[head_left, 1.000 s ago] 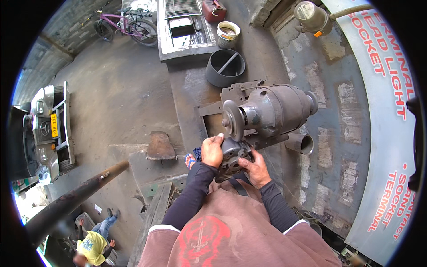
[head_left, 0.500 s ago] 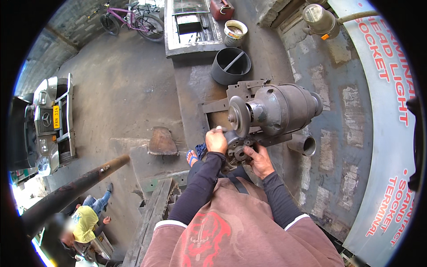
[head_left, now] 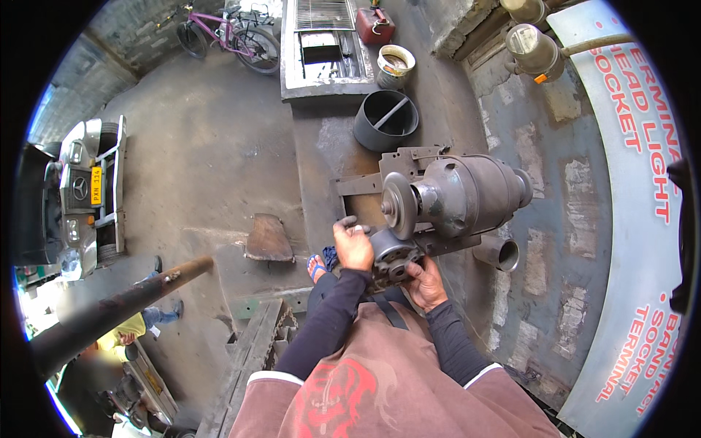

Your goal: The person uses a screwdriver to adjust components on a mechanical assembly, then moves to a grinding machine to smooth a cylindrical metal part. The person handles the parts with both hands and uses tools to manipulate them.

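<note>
In front of my body is a round grey metal housing (head_left: 395, 257) with several holes and a hub in its face. My right hand (head_left: 426, 285) grips its lower right side, thumb on the face. At its left edge is my left hand (head_left: 353, 247), its fingers curled with dark tips; whatever they hold, if anything, is hidden. Just beyond the housing stands a bench grinder (head_left: 467, 193) with a thick grinding wheel (head_left: 399, 205) on its left end. The housing is close under that wheel; I cannot tell whether they touch.
A metal frame (head_left: 359, 186) carries the grinder. Farther off are a dark round bin (head_left: 385, 120), a white bucket (head_left: 396, 66) and a red can (head_left: 375, 26). A pipe piece (head_left: 496, 253) is at right, a rusty plate (head_left: 269, 238) at left. A person (head_left: 131, 330) is lower left, behind a pole (head_left: 146, 296).
My left hand has shifted slightly down and its fingers have loosened. The housing has turned, its face now showing differently. At lower left, the other person has moved partly behind the pole.
</note>
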Motion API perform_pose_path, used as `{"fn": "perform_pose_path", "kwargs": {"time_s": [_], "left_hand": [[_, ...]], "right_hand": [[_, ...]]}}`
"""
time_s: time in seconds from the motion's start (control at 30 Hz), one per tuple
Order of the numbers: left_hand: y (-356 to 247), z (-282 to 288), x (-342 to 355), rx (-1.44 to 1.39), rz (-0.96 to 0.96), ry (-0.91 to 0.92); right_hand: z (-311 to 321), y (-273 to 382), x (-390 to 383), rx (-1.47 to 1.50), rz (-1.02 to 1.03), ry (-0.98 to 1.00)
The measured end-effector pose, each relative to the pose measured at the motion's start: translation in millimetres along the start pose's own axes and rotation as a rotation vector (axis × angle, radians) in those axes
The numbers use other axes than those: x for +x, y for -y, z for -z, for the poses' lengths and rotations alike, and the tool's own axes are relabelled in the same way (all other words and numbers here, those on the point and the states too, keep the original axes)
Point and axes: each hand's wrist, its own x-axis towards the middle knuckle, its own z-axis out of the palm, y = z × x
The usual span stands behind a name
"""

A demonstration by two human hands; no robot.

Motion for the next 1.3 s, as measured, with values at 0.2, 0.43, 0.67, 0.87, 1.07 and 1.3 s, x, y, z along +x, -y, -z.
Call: {"fn": "perform_pose_path", "kwargs": {"time_s": [0.2,0.43,0.67,0.87,1.07,1.3], "left_hand": [[-36.7,37.1,-24.2,-0.047,0.109,0.325],[-39.0,25.3,-9.0,0.117,0.136,0.303],[-34.7,35.6,-22.4,-0.008,0.176,0.355],[-6.5,44.7,-48.2,-0.139,0.103,0.226],[-5.6,19.6,-21.0,0.033,0.032,0.342],[2.3,-2.3,-23.3,0.062,-0.023,0.161]], "right_hand": [[-26.6,36.0,16.5,-0.569,0.035,0.095],[-35.2,48.4,15.0,-0.698,0.043,0.04],[-17.5,35.4,2.1,-0.772,0.112,0.002],[-11.8,-14.3,-19.8,-0.206,-0.049,-0.014],[-6.4,2.9,-6.6,-0.29,0.009,-0.06],[-7.0,27.1,5.8,-0.33,-0.009,-0.071]]}}
